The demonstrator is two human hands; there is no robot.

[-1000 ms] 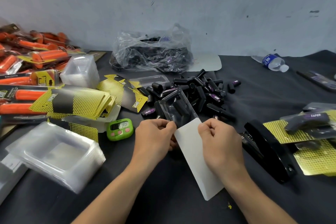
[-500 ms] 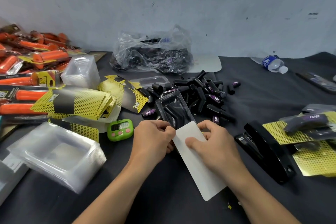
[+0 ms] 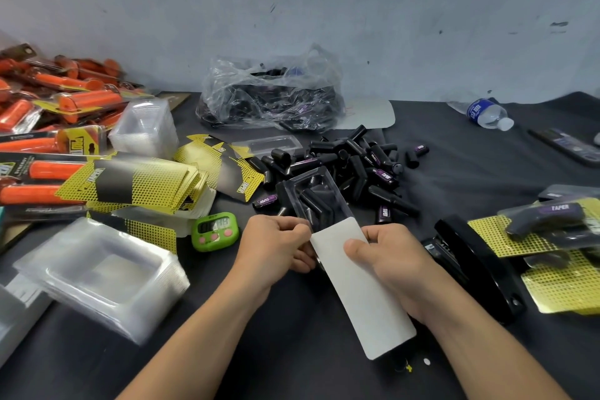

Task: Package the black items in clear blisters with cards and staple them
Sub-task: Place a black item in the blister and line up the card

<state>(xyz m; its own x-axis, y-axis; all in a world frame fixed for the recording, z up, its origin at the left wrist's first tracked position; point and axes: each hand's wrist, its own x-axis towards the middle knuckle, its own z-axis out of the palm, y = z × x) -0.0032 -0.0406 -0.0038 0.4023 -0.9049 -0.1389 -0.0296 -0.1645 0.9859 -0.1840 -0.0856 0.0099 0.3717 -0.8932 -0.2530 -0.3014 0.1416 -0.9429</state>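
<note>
Two bare hands were pictured close together over a dark surface [image 3: 454, 178]. The left hand [image 3: 276, 243] was pinched on the near end of a clear blister [image 3: 337, 204], while the right hand [image 3: 396, 266] was curled round a white-backed card [image 3: 363, 295], thumb laid on its face. The card's far end was met by the blister's near end; whether it had been slid inside could not be told. Black items were seen lying in the blister, which was tilted up from the surface.

A loose pile of black items [image 3: 367, 166] was spread just behind the blister, with a plastic bag [image 3: 272, 97] of more set against the wall. A black stapler [image 3: 477, 266] was left just right of the right hand, near finished yellow-carded packs [image 3: 558, 230]. At left, a green timer [image 3: 215, 230], a stack of yellow cards [image 3: 139, 185], nested empty blisters [image 3: 97, 276] and orange-handled packs [image 3: 65, 101] were laid out. A water bottle [image 3: 487, 112] was lying at far right.
</note>
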